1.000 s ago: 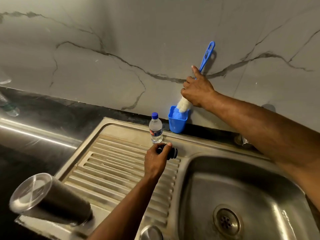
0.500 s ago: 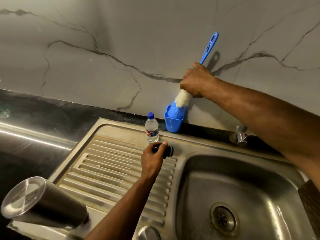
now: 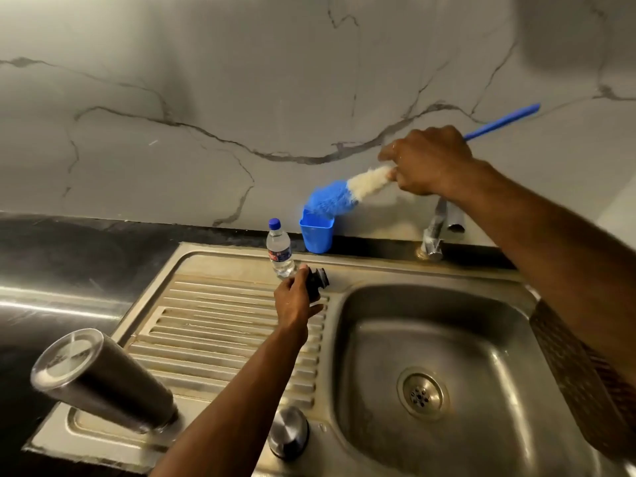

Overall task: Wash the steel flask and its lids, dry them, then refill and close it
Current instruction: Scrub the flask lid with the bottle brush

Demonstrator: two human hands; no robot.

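The steel flask point(image 3: 103, 380) stands upside down on the drainboard's near left corner. Its steel outer lid point(image 3: 288, 432) sits at the sink's front edge. My left hand point(image 3: 295, 301) grips the black inner stopper point(image 3: 318, 277) on the drainboard beside the basin. My right hand point(image 3: 428, 160) holds the blue bottle brush point(image 3: 347, 192) by its handle, tilted, with the blue and white bristles just above the blue holder cup point(image 3: 316, 234).
A small plastic water bottle point(image 3: 279, 249) with a blue cap stands behind my left hand. The tap point(image 3: 434, 232) rises behind the steel basin point(image 3: 430, 373), whose drain is at its middle. The ribbed drainboard point(image 3: 220, 332) lies left; black counter beyond it.
My right hand has lifted the brush out of the blue cup and tilted it, handle swinging right. My left hand stays on the black stopper.
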